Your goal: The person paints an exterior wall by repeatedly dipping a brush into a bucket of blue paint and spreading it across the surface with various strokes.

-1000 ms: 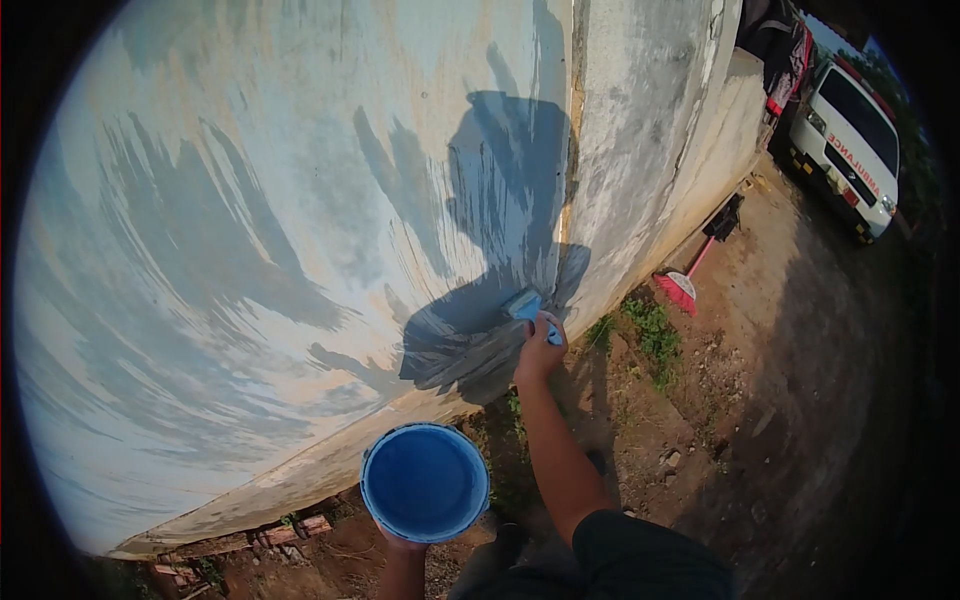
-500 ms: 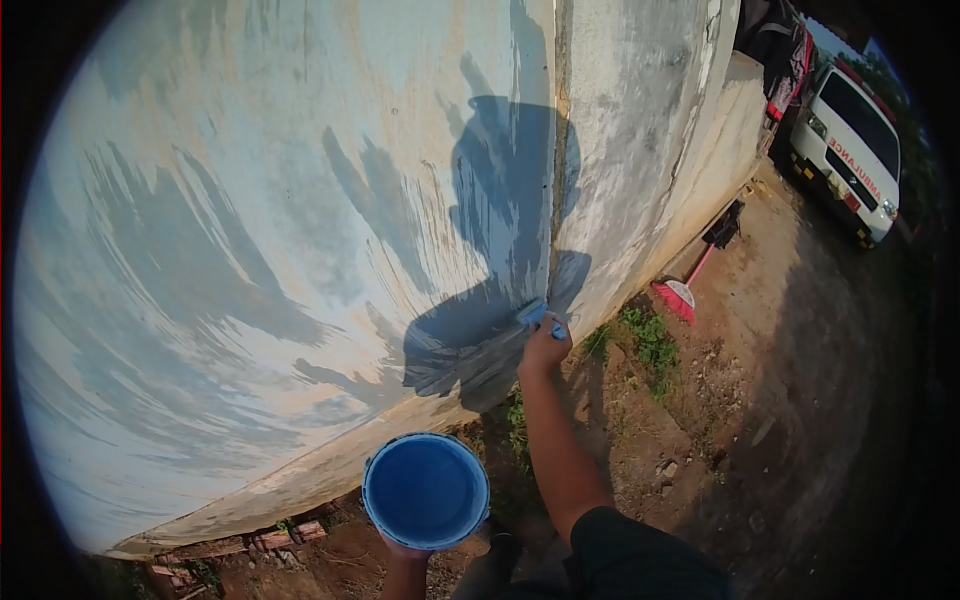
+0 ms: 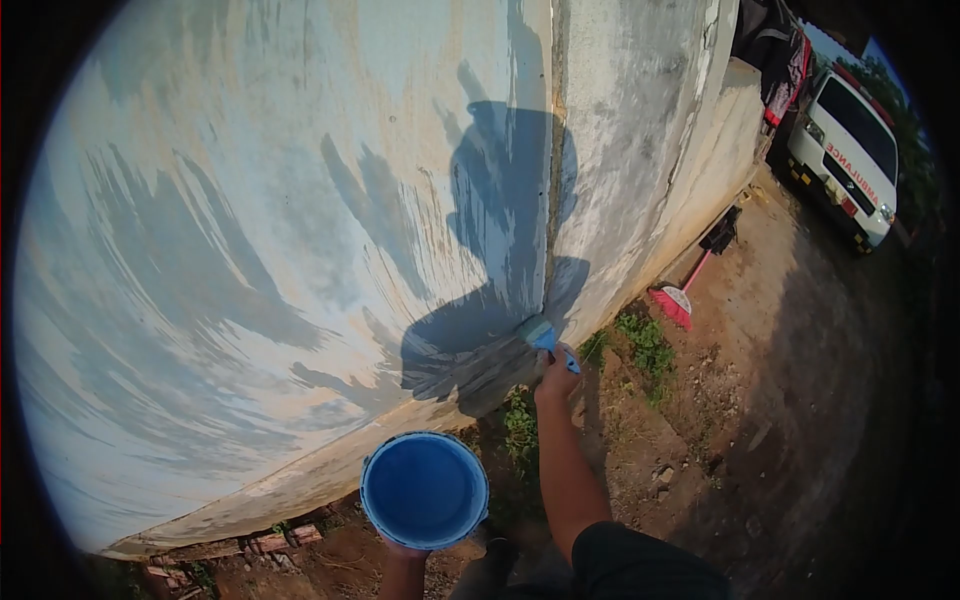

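Note:
A blue paintbrush (image 3: 541,336) is gripped by its handle in my right hand (image 3: 555,372). Its bristles lie against the lower part of the pale, streaked wall (image 3: 330,230), just left of a vertical crack. Damp-looking grey patches and brush strokes spread over the wall around it. My left hand (image 3: 405,549) supports a round blue bucket (image 3: 425,490) from below, its fingers mostly hidden under the bucket. The bucket's open top faces me, and its inside looks blue throughout. My own shadow falls across the wall above the brush.
Green weeds (image 3: 645,345) grow along the foot of the wall. A pink broom (image 3: 673,303) lies on the dirt ground (image 3: 720,400) to the right. Farther back stands a white ambulance (image 3: 845,155), near dark bags or cloth (image 3: 780,55). Broken bricks (image 3: 280,541) lie at lower left.
My right hand and the paintbrush have moved down and slightly right along the wall, showing more of the brush. The bucket in my left hand stays nearly in place.

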A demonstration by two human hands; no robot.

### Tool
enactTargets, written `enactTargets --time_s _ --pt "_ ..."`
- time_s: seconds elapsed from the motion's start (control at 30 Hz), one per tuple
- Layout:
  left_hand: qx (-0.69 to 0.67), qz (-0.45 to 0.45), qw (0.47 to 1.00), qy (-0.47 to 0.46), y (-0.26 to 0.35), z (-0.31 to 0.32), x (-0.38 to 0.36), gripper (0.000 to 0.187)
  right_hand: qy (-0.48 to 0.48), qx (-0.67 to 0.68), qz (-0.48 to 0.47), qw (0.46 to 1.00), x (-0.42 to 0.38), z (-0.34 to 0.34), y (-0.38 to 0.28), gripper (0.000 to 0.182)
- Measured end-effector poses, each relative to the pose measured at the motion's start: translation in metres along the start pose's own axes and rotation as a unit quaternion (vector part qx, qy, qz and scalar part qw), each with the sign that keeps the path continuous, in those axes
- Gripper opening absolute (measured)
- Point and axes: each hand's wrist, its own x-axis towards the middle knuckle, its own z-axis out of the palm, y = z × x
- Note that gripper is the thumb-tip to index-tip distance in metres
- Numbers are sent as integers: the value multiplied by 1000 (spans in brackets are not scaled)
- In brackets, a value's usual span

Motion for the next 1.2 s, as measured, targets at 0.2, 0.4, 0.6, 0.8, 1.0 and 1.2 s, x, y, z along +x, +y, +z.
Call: enactTargets --time_s 0.2,0.4,0.6,0.8,1.0,1.2 --pt "-40 -9 998 -42 15 26 -13 69 -1 -81 -16 997 -60 74 -22 22" --pt "-78 1 994 -70 31 7 -18 70 -171 19 -100 980 -153 125 -125 24" --pt "-48 12 996 -78 54 4 -24 70 -259 159 -70 950 -146 99 -74 27" --pt "-69 12 997 -23 78 -34 -24 70 8 50 -20 999 -81 11 44 15" --pt "-111 30 992 -55 88 -11 -35 69 -31 -51 -48 997 -139 69 22 15" --pt "-114 41 992 -26 88 -3 -36 64 -249 75 -128 957 -249 139 -105 21"
